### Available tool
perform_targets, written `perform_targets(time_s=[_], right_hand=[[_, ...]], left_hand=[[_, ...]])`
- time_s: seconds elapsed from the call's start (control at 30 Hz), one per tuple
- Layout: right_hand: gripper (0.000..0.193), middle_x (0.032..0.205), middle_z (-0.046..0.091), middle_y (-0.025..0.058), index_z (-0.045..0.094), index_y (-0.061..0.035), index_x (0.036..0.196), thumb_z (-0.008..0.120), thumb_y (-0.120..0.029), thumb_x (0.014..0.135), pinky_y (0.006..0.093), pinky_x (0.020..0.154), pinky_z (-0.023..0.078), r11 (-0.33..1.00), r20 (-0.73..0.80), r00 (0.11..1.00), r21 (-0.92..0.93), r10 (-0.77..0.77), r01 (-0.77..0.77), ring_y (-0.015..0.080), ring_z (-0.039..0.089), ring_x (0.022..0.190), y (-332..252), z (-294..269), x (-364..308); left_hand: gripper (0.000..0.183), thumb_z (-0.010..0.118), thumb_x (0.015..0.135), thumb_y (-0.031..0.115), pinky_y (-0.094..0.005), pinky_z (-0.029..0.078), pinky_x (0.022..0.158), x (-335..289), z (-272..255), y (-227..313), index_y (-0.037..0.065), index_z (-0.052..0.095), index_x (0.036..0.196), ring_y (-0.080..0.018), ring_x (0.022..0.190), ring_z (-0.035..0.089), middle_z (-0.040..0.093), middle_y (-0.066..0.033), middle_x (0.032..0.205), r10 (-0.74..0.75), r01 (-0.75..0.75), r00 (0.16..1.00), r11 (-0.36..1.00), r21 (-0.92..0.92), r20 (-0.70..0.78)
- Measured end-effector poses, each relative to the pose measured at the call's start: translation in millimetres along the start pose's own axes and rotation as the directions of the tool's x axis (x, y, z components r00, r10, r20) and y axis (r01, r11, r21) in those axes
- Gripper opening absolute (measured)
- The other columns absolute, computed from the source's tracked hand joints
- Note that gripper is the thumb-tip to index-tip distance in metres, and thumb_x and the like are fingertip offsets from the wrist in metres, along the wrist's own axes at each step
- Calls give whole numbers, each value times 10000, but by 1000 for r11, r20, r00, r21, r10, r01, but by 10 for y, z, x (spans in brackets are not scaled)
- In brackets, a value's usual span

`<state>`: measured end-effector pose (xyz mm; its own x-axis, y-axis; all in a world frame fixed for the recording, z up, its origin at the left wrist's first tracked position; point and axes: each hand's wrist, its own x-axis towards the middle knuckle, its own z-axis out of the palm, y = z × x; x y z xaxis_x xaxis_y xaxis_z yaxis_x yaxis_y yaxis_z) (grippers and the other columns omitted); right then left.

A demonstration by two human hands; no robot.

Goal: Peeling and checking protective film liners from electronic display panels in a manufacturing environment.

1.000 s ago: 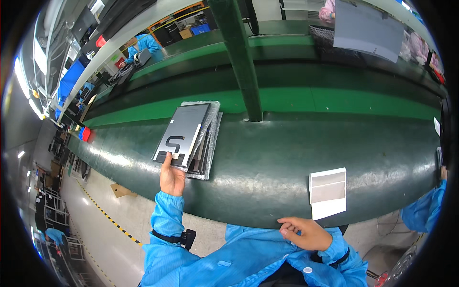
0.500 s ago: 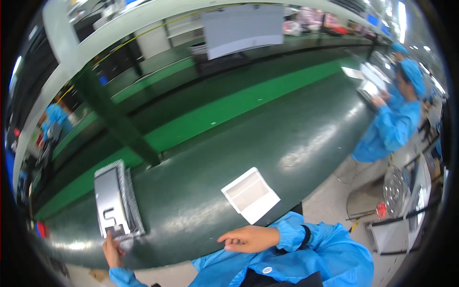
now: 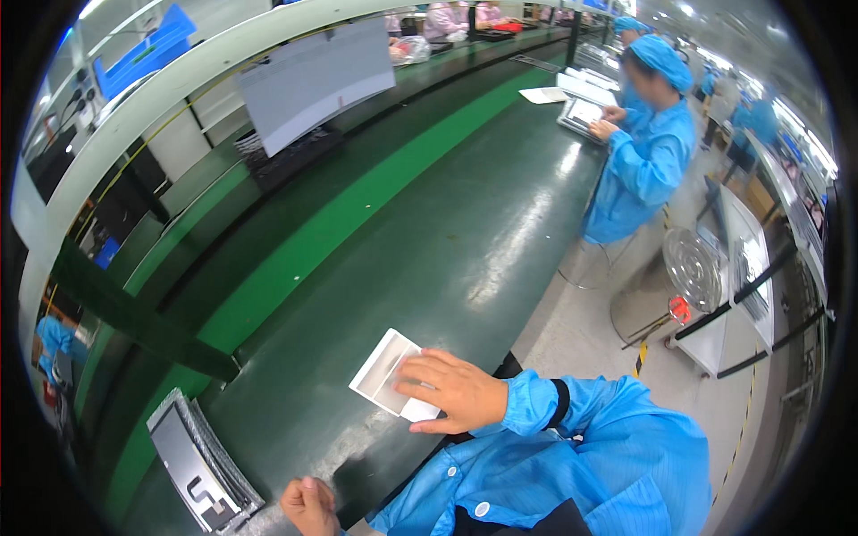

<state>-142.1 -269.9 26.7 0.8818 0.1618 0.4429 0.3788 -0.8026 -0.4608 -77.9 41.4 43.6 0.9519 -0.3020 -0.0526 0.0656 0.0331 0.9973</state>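
My right hand (image 3: 454, 390) lies over a flat white card-like piece (image 3: 375, 368) with a greyish inner area, near the bench's front edge. Its fingers are spread, and they cover the right part of the piece. Whether they press on it or hover just above, I cannot tell. My left hand (image 3: 308, 507) is at the lower edge, fingers curled in, with nothing visible in them. To its left, a flat silver-and-black panel (image 3: 192, 460) with a dark hook-shaped mark rests on grey bubble-wrap-like sheeting (image 3: 234, 473).
The dark green bench (image 3: 429, 259) runs from lower left to far right, with a bright green strip (image 3: 295, 277). A post (image 3: 152, 326) stands at left. A co-worker in blue (image 3: 648, 143) handles a flat piece at the far end. A grey screen-like board (image 3: 317, 85) stands behind.
My right hand has moved from the bench edge onto the white piece. The left hand has drawn away from the silver panel and curled. The view has turned to the right.
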Motion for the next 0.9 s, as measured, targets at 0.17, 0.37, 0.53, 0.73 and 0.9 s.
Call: perform_targets(time_s=[0.17, 0.37, 0.53, 0.73, 0.9], right_hand=[[754, 1501, 343, 237, 406, -13, 1440, 601, -509, 906, 562, 1176, 176, 987, 205, 974, -148, 95, -65, 363, 278, 1441, 198, 46, -408], [764, 1488, 348, 257, 413, -18, 1435, 698, -396, 835, 576, 1184, 129, 1000, 200, 980, -6, 4, -3, 369, 282, 1437, 193, 112, -563], [483, 1384, 469, 182, 547, -34, 1299, 675, -238, 880, 568, 1163, 227, 993, 120, 986, 6, -115, 115, 331, 383, 1383, 196, 116, -706], [144, 1047, 578, 133, 617, -1, 1025, 604, -111, 933, 462, 970, 437, 931, -85, 976, 293, -202, 218, 321, 558, 1072, 128, -44, -416], [97, 873, 575, 67, 631, -56, 936, 616, -137, 885, 401, 790, 452, 924, -278, 917, 174, -286, 341, 269, 561, 893, -15, -117, 392]], left_hand=[[400, 501, 1020, 103, -243, 267, 443, 194, 268, 123, 101, 374, 640, -77, 464, 342, 399, -3, 528, 13, -9, 977, 1000, -20, 213], [372, 496, 1025, 128, -219, 257, 453, 488, 358, 187, 105, 391, 669, -59, 487, 357, 446, -11, 554, 23, -17, 980, 999, -32, 199], [327, 468, 1045, 195, -223, 346, 506, 690, 401, 189, 67, 501, 746, -101, 544, 449, 525, -44, 641, -33, -10, 958, 989, 147, 284], [487, 492, 1013, 415, -337, 497, 780, 878, 274, 38, -20, 598, 1204, -241, 875, 627, 656, -172, 990, 3, 60, 882, 991, -118, 472], [1055, 677, 839, 548, -479, 285, 1123, 816, 510, 107, -48, 144, 1527, -366, 1363, 381, 385, -246, 1471, 204, -185, 816, 979, -90, 540]])
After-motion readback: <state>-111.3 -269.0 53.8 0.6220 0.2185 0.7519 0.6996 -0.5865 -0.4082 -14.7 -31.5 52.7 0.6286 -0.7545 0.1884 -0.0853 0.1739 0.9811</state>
